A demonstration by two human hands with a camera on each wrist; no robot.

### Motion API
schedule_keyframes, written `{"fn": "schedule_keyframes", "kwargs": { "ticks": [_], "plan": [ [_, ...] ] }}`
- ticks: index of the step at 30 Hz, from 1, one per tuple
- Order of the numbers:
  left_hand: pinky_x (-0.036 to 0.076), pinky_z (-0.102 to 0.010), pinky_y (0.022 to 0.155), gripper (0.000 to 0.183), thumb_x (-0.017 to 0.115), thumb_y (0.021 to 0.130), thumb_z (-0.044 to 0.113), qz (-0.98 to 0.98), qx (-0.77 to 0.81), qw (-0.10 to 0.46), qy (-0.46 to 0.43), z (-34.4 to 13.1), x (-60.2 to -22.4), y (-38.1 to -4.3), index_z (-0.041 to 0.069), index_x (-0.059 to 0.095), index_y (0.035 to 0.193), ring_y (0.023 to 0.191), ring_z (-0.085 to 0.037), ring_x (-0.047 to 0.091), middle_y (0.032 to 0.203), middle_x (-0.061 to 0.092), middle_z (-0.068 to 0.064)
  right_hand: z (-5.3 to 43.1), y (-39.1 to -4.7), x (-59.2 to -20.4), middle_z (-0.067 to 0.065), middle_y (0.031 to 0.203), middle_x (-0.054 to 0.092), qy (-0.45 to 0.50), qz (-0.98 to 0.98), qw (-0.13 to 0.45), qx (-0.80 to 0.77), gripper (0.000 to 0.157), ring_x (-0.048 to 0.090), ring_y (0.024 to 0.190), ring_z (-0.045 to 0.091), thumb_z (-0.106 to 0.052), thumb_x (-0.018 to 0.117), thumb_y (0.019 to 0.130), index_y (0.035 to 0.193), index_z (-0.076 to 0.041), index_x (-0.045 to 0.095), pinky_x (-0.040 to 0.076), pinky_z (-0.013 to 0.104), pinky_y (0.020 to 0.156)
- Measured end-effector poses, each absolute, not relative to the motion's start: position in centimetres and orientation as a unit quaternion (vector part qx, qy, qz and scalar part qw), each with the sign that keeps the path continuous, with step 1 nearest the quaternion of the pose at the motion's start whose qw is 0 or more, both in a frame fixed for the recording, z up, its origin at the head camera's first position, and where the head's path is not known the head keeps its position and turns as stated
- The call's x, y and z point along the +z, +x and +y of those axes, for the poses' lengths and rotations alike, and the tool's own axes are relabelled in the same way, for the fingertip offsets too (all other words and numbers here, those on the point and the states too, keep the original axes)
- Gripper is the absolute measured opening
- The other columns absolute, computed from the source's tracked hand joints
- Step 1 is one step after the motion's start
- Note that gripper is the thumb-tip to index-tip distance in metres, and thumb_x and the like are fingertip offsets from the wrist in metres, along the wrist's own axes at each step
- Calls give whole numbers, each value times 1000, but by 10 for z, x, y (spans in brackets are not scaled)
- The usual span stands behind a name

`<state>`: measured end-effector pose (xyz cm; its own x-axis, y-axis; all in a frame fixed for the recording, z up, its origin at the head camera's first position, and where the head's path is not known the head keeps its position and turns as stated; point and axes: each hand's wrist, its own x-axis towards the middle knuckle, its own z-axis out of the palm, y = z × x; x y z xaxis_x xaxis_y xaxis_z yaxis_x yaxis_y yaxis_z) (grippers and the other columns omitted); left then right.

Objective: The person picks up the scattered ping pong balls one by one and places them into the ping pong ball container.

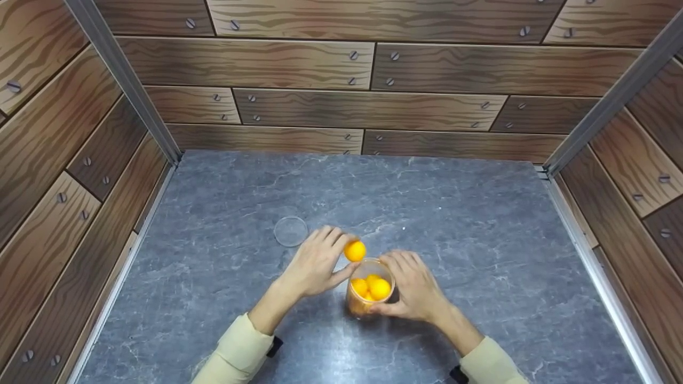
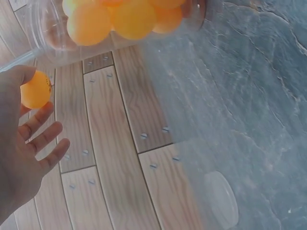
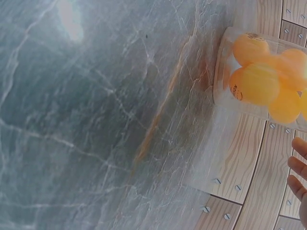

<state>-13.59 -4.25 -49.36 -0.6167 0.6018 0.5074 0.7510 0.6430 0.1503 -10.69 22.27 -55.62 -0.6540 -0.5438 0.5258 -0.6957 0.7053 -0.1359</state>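
Just above the rim of a clear plastic jar [image 1: 353,306], my left hand [image 1: 316,265] pinches an orange ping-pong ball [image 1: 355,250] between thumb and index finger. In the left wrist view the same ball [image 2: 36,91] shows dark print, and the other fingers spread away from it. The jar stands upright on the table with several orange ping-pong balls [image 1: 380,289] inside. My right hand [image 1: 419,287] grips the jar from its right side, thumb near the front of the rim and fingers at the back. Only some fingertips [image 3: 298,165] of it appear in the right wrist view.
A clear round lid [image 1: 291,231] lies flat on the grey marbled table [image 1: 480,224], left of and beyond the jar. Wood-patterned panels [image 1: 309,109] wall the table at the back and both sides, with metal posts at the back corners.
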Motion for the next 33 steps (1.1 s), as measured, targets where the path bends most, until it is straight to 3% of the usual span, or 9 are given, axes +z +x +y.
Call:
{"fn": "schedule_keyframes", "kwargs": {
  "ticks": [14,33],
  "plan": [
    [52,-29,84,41,69,97,41,-870,-163,201,-419,-28,-494,-124,17,62,129,102,-16,59,114,66,3,222,-106,-558,11,122,71,344,-894,237,163,104,66,116,29,-93,34,89,132,-3,63,53,49,101],
    [54,-31,91,46,69,97,47,-871,-150,165,-437,-20,-500,-122,16,63,131,112,-18,61,119,67,1,220,-106,-557,9,120,71,351,-891,240,158,101,66,114,28,-92,37,88,133,-6,62,54,49,101]
  ]
}}
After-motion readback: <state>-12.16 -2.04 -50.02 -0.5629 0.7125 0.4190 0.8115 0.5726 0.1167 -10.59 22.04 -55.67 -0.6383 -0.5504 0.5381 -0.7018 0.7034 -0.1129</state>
